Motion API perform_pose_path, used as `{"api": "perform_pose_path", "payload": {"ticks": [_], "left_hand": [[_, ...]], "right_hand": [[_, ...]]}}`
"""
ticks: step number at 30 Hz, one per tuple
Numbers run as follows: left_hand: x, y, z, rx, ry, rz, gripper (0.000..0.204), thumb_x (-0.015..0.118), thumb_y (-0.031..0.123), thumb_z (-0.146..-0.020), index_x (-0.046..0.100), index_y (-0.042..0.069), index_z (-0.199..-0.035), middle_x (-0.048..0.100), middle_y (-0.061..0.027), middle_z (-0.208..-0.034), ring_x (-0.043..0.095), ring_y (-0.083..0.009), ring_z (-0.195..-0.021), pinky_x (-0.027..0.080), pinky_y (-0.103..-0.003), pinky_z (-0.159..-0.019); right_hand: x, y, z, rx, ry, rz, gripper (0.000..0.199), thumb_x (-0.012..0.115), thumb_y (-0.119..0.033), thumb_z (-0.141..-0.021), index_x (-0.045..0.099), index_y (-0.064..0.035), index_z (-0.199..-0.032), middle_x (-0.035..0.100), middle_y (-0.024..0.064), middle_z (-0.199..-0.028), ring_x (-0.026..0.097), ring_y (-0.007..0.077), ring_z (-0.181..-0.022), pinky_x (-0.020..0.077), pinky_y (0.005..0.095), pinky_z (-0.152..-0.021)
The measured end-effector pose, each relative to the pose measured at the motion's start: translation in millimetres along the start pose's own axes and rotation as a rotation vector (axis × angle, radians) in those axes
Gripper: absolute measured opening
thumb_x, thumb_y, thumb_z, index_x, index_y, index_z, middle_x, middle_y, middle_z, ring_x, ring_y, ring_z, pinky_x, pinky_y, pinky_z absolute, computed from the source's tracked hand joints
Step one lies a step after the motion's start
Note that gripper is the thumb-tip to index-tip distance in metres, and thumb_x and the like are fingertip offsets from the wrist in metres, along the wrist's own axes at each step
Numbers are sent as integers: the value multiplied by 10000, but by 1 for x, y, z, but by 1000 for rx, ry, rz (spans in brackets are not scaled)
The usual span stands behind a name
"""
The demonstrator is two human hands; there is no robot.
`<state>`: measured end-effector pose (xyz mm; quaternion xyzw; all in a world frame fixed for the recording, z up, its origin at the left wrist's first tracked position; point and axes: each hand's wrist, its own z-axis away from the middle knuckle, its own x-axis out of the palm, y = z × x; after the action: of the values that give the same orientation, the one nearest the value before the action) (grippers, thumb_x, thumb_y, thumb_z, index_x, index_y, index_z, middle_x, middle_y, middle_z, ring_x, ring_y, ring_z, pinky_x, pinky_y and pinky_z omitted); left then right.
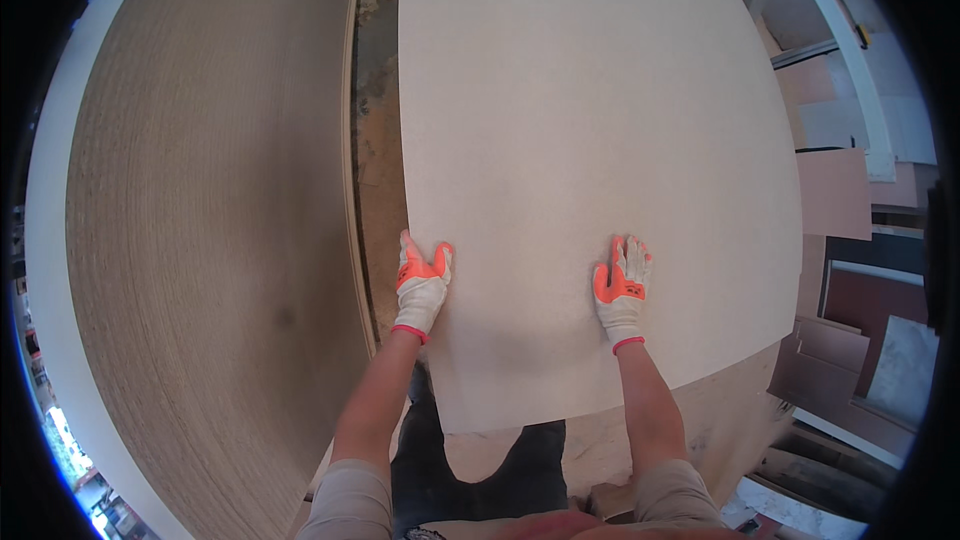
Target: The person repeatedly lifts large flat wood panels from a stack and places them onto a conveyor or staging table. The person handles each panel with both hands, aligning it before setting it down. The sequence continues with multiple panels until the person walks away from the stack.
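A large pale beige board (580,120) lies flat in front of me, reaching from my waist to the far end. My left hand (421,285), in a white glove with an orange palm, grips the board's left edge near the front. My right hand (621,288), gloved the same way, lies flat on the board's top surface toward its right side, fingers spread.
A big wood-grain panel (210,240) with a white edge stands at my left. A worn dark strip of work surface (378,130) shows between it and the board. Offcuts of brown, white and dark sheet (860,320) are stacked at the right, behind them a white frame (850,50).
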<state>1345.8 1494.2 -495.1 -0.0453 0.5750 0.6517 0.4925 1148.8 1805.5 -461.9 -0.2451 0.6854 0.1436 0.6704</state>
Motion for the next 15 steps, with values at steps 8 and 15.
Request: {"api": "perform_pose_path", "payload": {"ticks": [8, 15], "left_hand": [[21, 59, -79, 70, 44, -34, 926, 707, 480, -952, 293, -21, -1611, 506, -289, -1532, 562, -427, -1346, 463, -456, -1113], [43, 74, -138, 154, 101, -104, 925, 724, 453, -955, 288, -41, -1604, 483, -304, -1545, 520, -449, -1384, 446, -465, -1131]], "right_hand": [[-4, 11, -82, 69, 27, -48, 621, 612, -344, -1006, 488, -90, -1558, 423, 231, -1620, 343, 397, -1535, 197, 525, -1299], [3, 19, -158, 79, -2, -44, 618, 596, -364, -1016, 485, -103, -1565, 412, 209, -1634, 332, 378, -1545, 182, 507, -1309]]}}
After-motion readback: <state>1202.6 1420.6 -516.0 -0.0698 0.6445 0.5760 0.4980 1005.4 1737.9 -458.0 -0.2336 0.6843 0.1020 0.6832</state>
